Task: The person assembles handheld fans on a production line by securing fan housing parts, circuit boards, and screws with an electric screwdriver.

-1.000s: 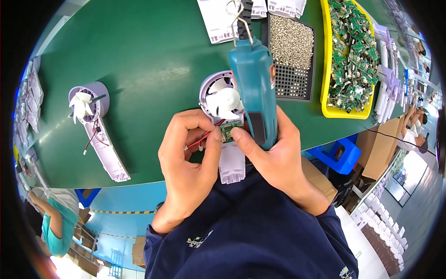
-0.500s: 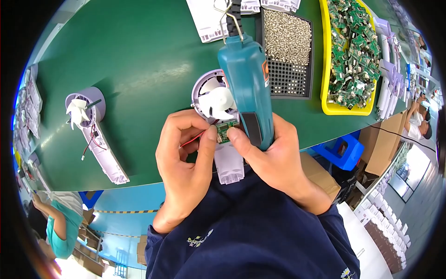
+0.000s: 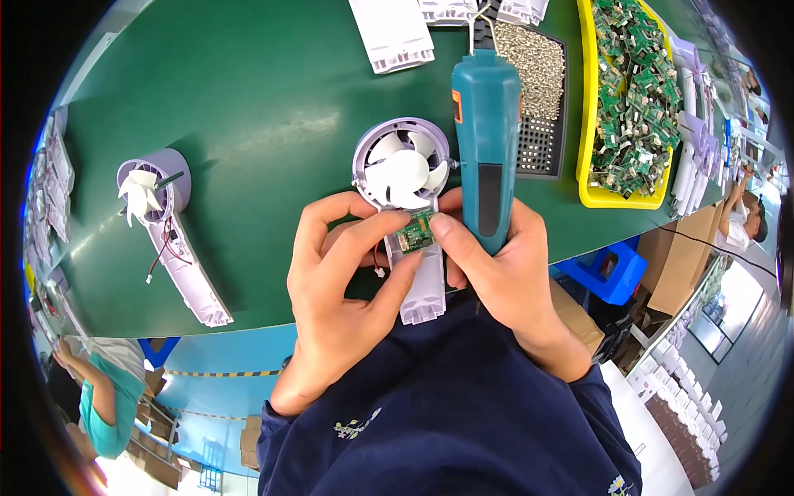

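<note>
A small green circuit board (image 3: pixel 415 232) lies at an angle over the handle of a lavender fan housing (image 3: pixel 423 302). My left hand (image 3: pixel 343 269) pinches the board's left side between thumb and index finger. A white fan blade (image 3: pixel 407 177) sits in the round head of the housing. My right hand (image 3: pixel 504 277) grips the housing's handle from the right, its thumb against the board's edge. In front of that hand hangs a teal electric screwdriver (image 3: pixel 488 124), partly covering its fingers. A white connector (image 3: pixel 380 272) on a red wire dangles below my left fingers.
Another fan housing (image 3: pixel 184 269) with blade and wires lies to the left. A black tray of screws (image 3: pixel 542 149) and a yellow bin (image 3: pixel 586 157) full of circuit boards stand at the right. White panels (image 3: pixel 389 33) lie at the back. Co-workers sit at both sides.
The screwdriver has swung to the right, uncovering the fan head. The housing has shifted slightly right, and the board is now turned at an angle. My left thumb has moved down the board.
</note>
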### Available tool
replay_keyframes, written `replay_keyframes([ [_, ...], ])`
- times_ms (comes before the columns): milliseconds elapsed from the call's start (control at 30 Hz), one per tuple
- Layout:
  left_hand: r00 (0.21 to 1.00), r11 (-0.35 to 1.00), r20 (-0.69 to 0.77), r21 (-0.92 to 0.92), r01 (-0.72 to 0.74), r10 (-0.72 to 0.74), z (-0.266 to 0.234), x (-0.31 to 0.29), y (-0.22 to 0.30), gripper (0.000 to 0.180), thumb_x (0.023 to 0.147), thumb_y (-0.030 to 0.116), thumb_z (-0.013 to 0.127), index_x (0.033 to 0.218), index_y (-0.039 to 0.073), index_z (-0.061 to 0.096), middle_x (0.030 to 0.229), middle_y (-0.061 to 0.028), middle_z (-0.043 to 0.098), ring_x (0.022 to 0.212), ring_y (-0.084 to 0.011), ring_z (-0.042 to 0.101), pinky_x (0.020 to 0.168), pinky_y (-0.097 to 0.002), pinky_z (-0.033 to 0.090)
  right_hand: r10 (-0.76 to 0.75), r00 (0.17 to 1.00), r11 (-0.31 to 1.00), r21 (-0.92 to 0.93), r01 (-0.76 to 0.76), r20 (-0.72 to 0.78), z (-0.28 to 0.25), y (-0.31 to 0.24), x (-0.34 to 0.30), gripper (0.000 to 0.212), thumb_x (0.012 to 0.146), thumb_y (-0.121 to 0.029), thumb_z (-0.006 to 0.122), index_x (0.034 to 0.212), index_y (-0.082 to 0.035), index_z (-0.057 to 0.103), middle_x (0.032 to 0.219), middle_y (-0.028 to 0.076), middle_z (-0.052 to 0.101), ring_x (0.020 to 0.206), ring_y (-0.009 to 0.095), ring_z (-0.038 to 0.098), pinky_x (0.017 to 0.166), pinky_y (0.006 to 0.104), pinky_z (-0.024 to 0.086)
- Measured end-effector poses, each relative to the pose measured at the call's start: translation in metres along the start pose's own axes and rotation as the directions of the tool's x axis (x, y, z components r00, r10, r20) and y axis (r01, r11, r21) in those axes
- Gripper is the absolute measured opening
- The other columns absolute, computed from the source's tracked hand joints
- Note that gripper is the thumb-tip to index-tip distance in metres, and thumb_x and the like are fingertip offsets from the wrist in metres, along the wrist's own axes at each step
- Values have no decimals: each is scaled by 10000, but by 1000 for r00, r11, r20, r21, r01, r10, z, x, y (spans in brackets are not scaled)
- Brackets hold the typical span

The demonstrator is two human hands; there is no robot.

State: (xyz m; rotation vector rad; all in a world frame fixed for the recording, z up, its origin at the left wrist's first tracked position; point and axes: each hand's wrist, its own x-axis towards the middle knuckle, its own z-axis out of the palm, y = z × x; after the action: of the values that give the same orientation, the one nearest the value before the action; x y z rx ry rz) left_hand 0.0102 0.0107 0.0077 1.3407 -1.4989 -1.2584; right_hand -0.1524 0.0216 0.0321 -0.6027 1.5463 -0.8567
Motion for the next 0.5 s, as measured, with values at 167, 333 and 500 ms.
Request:
replay_keyframes([
  [167,999,997,35,-71,43,-41,-3,1,-4,332,745,-92,768,1056,5,702,1122,-101,581,891,-183,681,720,-266,619,0,999,1000,4,0,36,-3,0,0,198,901,-115,712,1010,25,623,739,26,633,569,58,575,483,224,463],
  [333,994,989,62,-107,99,-92,-5,1,-2,336,761,-88,764,1080,-6,697,1128,-109,607,910,-181,691,751,-273,619,-10,999,1000,12,9,47,-3,3,-1,235,903,-129,720,1042,31,618,751,22,630,582,49,568,492,221,460],
  [500,991,988,64,-88,127,-121,-5,1,1,331,769,-81,762,1083,-1,697,1130,-108,609,909,-172,688,748,-267,616,2,999,1000,21,-3,41,-4,3,1,241,896,-118,727,1053,29,619,775,28,637,585,49,564,497,224,456],
])
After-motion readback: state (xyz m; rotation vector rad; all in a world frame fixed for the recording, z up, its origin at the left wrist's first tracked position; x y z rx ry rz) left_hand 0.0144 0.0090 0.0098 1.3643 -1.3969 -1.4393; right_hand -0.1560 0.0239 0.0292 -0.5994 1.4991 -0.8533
